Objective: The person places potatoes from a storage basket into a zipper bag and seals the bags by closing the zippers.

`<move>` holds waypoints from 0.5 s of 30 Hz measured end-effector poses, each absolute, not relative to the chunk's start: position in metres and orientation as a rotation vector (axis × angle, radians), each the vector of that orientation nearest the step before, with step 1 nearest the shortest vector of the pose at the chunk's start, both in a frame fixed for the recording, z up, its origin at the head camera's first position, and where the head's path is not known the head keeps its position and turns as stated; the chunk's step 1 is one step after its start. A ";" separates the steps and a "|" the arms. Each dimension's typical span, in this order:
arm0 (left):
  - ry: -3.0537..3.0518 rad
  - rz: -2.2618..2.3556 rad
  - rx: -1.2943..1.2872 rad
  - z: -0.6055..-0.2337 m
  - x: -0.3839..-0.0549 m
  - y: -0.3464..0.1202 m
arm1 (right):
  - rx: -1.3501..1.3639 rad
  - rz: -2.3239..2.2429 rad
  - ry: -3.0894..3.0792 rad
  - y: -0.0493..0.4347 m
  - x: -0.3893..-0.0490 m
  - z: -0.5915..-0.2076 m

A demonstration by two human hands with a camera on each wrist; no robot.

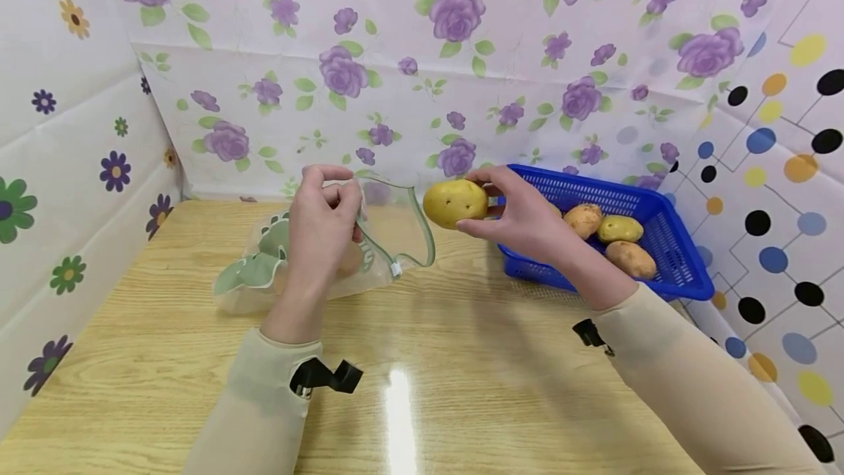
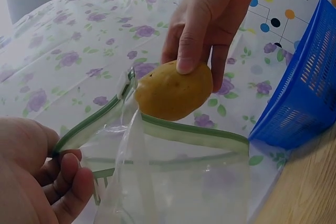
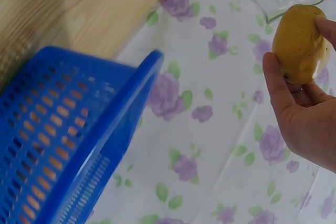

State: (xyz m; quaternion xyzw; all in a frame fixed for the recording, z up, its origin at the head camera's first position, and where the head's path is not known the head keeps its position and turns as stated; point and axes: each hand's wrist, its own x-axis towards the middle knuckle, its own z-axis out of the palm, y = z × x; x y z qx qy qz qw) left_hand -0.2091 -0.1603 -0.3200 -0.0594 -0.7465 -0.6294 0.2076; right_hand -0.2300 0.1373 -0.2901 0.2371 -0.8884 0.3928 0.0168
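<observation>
My right hand (image 1: pixel 527 215) grips a yellow potato (image 1: pixel 455 204) by one end, its fingers and thumb around it. The potato is at the mouth of a clear zip bag (image 2: pixel 184 182) with a green-edged opening and a white slider (image 1: pixel 395 268). My left hand (image 1: pixel 323 218) pinches the rim of the bag and holds the mouth open. In the left wrist view the potato (image 2: pixel 176 90) stands just above the green rim. Inside the bag a brownish rounded shape (image 1: pixel 349 261) shows through, partly hidden by my left hand and the print.
A blue perforated basket (image 1: pixel 686 255) stands at the right with several potatoes (image 1: pixel 631 259) in it. A wooden table (image 1: pixel 422 343) lies beneath everything. Floral sheeting (image 1: pixel 409 64) rises behind the table, and dotted sheeting (image 1: pixel 778 218) stands at the right.
</observation>
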 end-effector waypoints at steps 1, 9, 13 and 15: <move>-2.076 -1.752 -0.162 -0.320 -0.209 -0.160 | 0.751 1.229 -2.760 0.135 -0.230 -0.291; -2.022 -1.752 -0.165 -0.321 -0.209 -0.158 | 0.813 1.207 -2.755 0.108 -0.228 -0.302; -2.012 -1.761 -0.155 -0.321 -0.210 -0.157 | 0.818 1.177 -2.767 0.096 -0.228 -0.305; -2.006 -1.769 -0.152 -0.321 -0.210 -0.157 | 0.822 1.157 -2.776 0.090 -0.229 -0.306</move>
